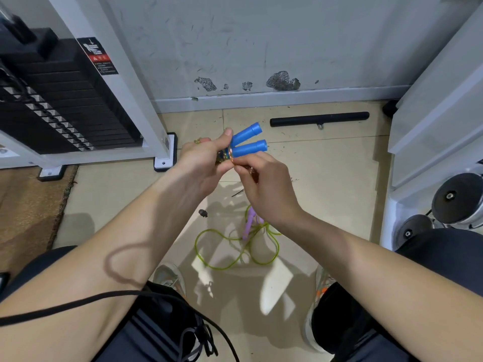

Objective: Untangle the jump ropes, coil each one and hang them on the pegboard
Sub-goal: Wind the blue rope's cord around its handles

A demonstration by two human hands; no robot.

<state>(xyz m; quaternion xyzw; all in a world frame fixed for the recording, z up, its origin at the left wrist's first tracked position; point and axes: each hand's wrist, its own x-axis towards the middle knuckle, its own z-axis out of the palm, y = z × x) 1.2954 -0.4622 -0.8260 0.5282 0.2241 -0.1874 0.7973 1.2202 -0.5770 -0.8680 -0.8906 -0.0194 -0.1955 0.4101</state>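
The green rope (209, 230) with purple handles (249, 223) lies loosely looped on the floor between the feet, directly below the hands. Above it, the left hand (203, 163) grips the two blue handles (248, 142) side by side, long axes pointing away and rightward. The right hand (264, 186), touching the left, pinches the gathered cord (226, 154) at the handle bases. No pegboard is in view.
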